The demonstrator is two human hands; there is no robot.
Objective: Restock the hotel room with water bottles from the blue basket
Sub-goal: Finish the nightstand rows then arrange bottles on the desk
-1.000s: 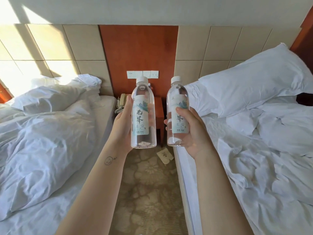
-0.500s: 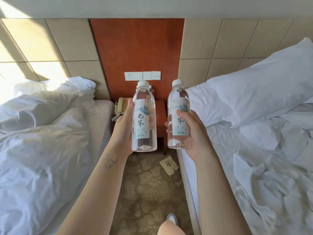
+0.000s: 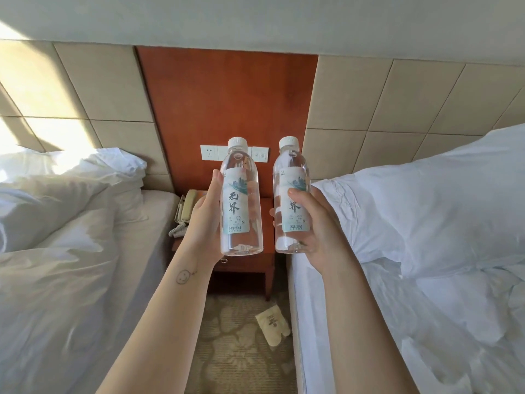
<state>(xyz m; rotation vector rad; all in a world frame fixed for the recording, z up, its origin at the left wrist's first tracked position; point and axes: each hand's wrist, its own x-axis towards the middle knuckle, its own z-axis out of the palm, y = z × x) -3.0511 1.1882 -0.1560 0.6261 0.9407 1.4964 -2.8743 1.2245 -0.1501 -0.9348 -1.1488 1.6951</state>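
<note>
Two water bottles are held upright, side by side and apart, in front of the nightstand (image 3: 246, 264). The left hand (image 3: 205, 223) grips the left bottle (image 3: 241, 206) with the palm along its side and the thumb up by the label. The right hand (image 3: 319, 231) grips the right bottle (image 3: 292, 200), with the thumb across the label and fingertips showing round the far side. Both white caps are on. Compared with half a second ago, grips and bottle postures are unchanged. The nightstand now appears nearer and sits higher in view, with its drawer front and one leg exposed below the bottle bases. Whether the bottles are over its top cannot be determined. The telephone (image 3: 187, 207) lies at the nightstand's left edge, more fully visible than before. The switch plate (image 3: 209, 152) on the wood panel above the nightstand is now partly behind the left bottle's cap. A pale packet (image 3: 272, 324) lies on the patterned carpet (image 3: 241, 356) in front of the nightstand's right leg, as before. Unmade beds (image 3: 71, 265) flank the nightstand on both sides.
</note>
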